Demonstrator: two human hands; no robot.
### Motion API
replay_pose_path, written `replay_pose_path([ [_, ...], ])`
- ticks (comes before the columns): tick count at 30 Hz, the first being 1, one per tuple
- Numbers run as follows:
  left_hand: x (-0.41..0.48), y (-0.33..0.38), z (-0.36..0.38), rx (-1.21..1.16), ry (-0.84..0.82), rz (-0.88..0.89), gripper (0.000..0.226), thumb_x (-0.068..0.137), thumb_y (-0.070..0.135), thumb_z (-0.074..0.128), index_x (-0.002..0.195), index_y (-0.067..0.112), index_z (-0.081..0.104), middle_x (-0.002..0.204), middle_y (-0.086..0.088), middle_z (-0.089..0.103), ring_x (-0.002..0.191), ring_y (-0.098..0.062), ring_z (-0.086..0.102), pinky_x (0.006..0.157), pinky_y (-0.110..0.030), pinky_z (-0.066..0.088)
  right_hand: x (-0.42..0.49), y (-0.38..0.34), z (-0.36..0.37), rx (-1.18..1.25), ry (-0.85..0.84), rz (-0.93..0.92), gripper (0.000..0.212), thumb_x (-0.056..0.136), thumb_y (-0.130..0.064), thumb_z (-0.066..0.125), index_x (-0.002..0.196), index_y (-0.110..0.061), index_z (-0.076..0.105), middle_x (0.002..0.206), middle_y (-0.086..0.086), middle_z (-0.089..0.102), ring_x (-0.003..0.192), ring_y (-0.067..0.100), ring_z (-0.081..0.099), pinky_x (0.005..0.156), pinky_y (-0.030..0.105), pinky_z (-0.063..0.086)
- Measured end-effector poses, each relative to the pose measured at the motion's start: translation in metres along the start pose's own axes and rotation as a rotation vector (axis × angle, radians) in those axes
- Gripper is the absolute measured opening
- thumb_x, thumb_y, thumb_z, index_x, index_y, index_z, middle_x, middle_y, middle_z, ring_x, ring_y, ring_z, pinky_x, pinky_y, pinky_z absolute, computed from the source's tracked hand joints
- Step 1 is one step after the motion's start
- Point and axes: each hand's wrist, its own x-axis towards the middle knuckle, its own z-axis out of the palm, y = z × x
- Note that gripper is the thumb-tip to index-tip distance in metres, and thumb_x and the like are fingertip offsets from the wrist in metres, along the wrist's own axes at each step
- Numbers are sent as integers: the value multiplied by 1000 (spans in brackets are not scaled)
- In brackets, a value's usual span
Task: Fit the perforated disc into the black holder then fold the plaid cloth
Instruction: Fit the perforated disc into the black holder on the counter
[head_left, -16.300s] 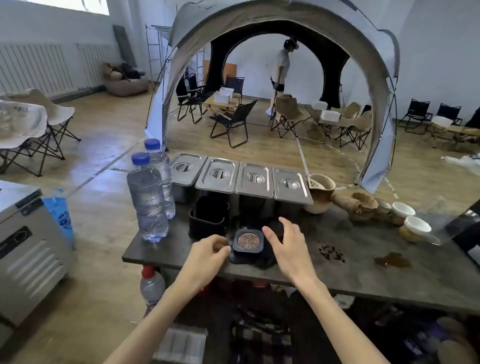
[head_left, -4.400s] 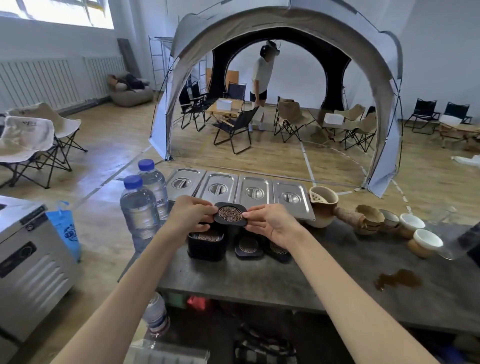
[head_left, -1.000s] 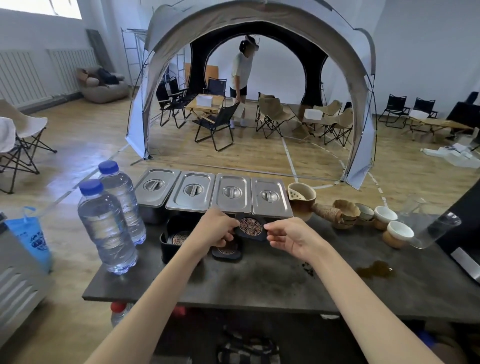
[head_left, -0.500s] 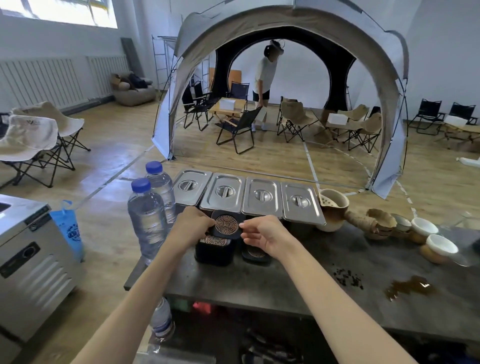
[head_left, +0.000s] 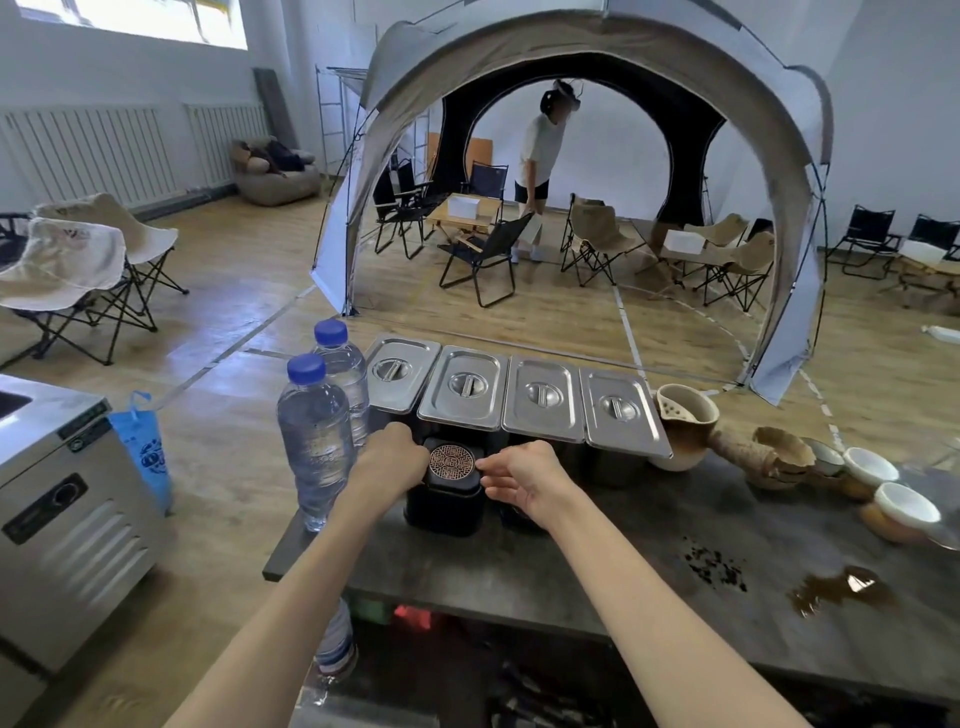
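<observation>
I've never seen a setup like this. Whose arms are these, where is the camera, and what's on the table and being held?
There is no machine here. A person wears one wide-angle camera on the head, so you look down along their bare arms. The left hand and right hand each hold an edge of a black holder with a perforated disc in its top, over a black box. On the dark table stand two water bottles, four lidded steel pans and, at the right, cups, near loose crumbs and a brown spill. The tent, chairs and other person are background. The plaid cloth does not show plainly.
</observation>
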Motion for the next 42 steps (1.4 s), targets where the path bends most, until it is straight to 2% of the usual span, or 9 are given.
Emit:
replay_pose_path([
  [8, 3, -3, 10, 70, -71, -87, 33, 88, 13, 50, 117, -2, 56, 124, -25, 58, 115, -40, 54, 87, -37, 44, 8, 10, 3, -54, 17, 64, 17, 74, 8, 70, 82, 3, 56, 64, 10, 57, 50, 15, 52, 41, 23, 48],
  [12, 5, -3, 12, 79, -56, -83, 33, 87, 12, 51, 116, -3, 55, 124, -25, 57, 115, -41, 53, 81, -36, 41, 11, 11, 3, -65, 18, 57, 22, 74, 8, 70, 90, 4, 57, 63, 10, 56, 49, 15, 52, 40, 22, 48],
  [16, 3, -3, 13, 122, -21, -65, 30, 85, 10, 50, 112, -4, 56, 122, -27, 58, 113, -43, 55, 87, -41, 45, 11, 13, 1, -102, 26, 36, 20, 76, 8, 68, 90, 3, 55, 62, 10, 58, 50, 15, 54, 40, 23, 50],
  [25, -9, 13, 6, 138, 140, 97, 17, 77, 13, 51, 90, 3, 57, 97, -14, 58, 93, -40, 58, 71, -37, 43, 5, 7, -49, -84, 45, 19, 9, 76, 13, 64, 84, 10, 62, 65, 17, 58, 47, 16, 56, 41, 20, 52],
  [28, -15, 29, 8, 84, 107, 180, 10, 77, 14, 52, 72, 6, 54, 84, -14, 61, 80, -37, 56, 69, -34, 44, 3, 9, -71, -86, 97, 41, 8, 77, 12, 64, 84, 11, 62, 66, 17, 59, 51, 18, 57, 40, 21, 51],
  [30, -20, 39, 14, 50, 36, 208, 17, 76, 14, 52, 61, 7, 49, 69, -12, 57, 71, -35, 54, 66, -34, 45, 1, 12, -81, -86, 114, 59, 8, 79, 11, 63, 86, 12, 63, 65, 18, 58, 51, 18, 56, 39, 21, 51],
  [36, -34, 60, 42, -49, -160, 223, 18, 74, 11, 48, 75, 1, 63, 70, -16, 71, 64, -33, 71, 62, -45, 61, -1, 24, -95, -97, 137, 96, 18, 79, 9, 65, 97, 15, 64, 66, 18, 61, 51, 19, 59, 42, 23, 52],
  [40, -49, 67, 57, 4, -227, 186, 9, 79, 3, 44, 80, 5, 53, 63, -15, 68, 43, -25, 65, 52, -34, 60, 1, 29, -94, -107, 136, 116, 9, 81, 7, 64, 89, 11, 64, 65, 17, 59, 52, 19, 58, 41, 22, 53],
  [42, -57, 68, 62, 17, -266, 160, 12, 81, 0, 40, 75, 8, 44, 65, -15, 64, 43, -26, 63, 48, -33, 57, 2, 31, -93, -113, 135, 125, 3, 81, 6, 64, 83, 8, 64, 65, 17, 60, 53, 19, 59, 42, 22, 53],
])
